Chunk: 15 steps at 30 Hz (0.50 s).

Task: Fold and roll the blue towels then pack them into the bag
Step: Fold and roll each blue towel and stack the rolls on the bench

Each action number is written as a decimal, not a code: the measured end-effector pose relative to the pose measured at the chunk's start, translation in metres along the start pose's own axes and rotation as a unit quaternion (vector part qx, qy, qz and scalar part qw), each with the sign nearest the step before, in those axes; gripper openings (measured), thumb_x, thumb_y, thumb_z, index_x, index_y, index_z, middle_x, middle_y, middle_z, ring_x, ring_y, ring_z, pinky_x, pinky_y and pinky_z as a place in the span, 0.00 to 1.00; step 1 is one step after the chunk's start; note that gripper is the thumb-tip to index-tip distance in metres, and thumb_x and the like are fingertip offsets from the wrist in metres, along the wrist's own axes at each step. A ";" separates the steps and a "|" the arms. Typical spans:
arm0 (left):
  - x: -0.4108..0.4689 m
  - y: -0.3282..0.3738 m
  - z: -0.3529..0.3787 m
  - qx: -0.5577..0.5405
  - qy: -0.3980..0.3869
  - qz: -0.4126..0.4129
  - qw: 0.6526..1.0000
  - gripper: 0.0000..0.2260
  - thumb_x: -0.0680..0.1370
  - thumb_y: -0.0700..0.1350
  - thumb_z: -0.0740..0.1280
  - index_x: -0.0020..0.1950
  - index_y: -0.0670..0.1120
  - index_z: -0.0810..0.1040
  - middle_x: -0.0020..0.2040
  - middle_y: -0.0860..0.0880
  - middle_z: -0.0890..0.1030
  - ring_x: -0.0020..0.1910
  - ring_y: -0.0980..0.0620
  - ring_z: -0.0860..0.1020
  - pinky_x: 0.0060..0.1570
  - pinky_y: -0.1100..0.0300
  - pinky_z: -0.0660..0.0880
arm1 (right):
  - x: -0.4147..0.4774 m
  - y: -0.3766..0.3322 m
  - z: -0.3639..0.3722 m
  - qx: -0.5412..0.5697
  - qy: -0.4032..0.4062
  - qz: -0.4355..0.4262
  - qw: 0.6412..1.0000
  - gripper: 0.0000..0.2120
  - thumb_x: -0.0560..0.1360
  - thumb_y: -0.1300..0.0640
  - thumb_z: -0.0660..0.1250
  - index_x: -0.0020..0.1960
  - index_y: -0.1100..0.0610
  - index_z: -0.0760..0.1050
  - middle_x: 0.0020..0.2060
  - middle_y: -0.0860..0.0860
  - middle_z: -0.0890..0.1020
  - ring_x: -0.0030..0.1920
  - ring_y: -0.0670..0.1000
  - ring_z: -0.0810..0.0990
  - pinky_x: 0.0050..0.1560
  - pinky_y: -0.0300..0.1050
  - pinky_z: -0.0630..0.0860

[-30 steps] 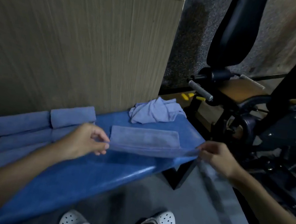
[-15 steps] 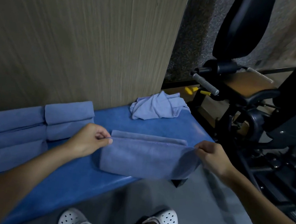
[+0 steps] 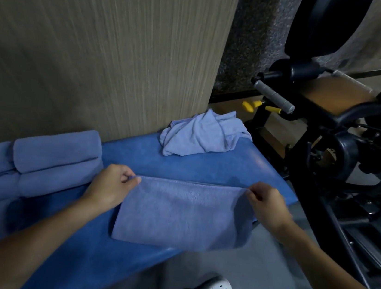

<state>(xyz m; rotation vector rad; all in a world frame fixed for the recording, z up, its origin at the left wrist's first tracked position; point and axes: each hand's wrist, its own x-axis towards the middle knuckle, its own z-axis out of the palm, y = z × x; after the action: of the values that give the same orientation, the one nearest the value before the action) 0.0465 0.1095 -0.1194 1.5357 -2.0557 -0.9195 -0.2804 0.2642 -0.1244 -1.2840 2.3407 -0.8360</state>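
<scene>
Rolled towels (image 3: 55, 150): blue rolls stacked at the left end of the bench, against the wood-grain wall panel (image 3: 100, 47).
Padded bench (image 3: 205, 168): blue top bearing the rolls, the folded towel and a crumpled towel.
Left hand (image 3: 111, 187): knuckles up, with thumb and curled fingers pinching the folded towel's upper left corner.
Folded towel (image 3: 182, 213): blue rectangle, top edge stretched between both hands, lower right corner past the bench's near edge.
Right hand (image 3: 266, 207): knuckles up, fingers pinching the upper right corner.
Crumpled towel (image 3: 203, 134): heaped at the bench's far right end.
Exercise machine (image 3: 329, 150): black frame beside the bench.
</scene>
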 end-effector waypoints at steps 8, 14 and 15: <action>0.000 0.008 0.005 0.035 0.029 -0.022 0.999 0.11 0.77 0.47 0.70 0.38 0.42 0.79 0.35 0.44 0.83 0.37 0.46 0.81 0.35 0.57 0.74 | 0.006 -0.003 0.003 -0.033 0.013 0.009 0.999 0.07 0.77 0.58 0.66 0.40 0.55 0.77 0.32 0.46 0.76 0.38 0.51 0.75 0.38 0.42 0.64; 0.001 0.011 0.007 0.048 0.036 -0.027 0.998 0.12 0.78 0.49 0.69 0.37 0.44 0.77 0.33 0.46 0.81 0.35 0.49 0.80 0.32 0.59 0.72 | 0.007 -0.008 0.001 -0.045 0.014 0.021 0.999 0.07 0.78 0.56 0.65 0.41 0.56 0.75 0.36 0.49 0.77 0.40 0.52 0.74 0.39 0.43 0.63; 0.002 0.011 0.008 0.051 0.038 -0.028 0.998 0.12 0.78 0.49 0.69 0.37 0.45 0.77 0.32 0.47 0.81 0.34 0.50 0.80 0.32 0.59 0.71 | 0.007 -0.009 0.001 -0.047 0.016 0.023 0.999 0.07 0.78 0.56 0.65 0.41 0.56 0.75 0.36 0.50 0.77 0.40 0.52 0.73 0.39 0.43 0.64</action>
<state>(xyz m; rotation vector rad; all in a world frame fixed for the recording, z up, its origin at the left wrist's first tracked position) 0.0336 0.1119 -0.1172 1.6627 -2.0443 -0.7736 -0.2778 0.2544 -0.1199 -1.2567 2.4510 -0.7445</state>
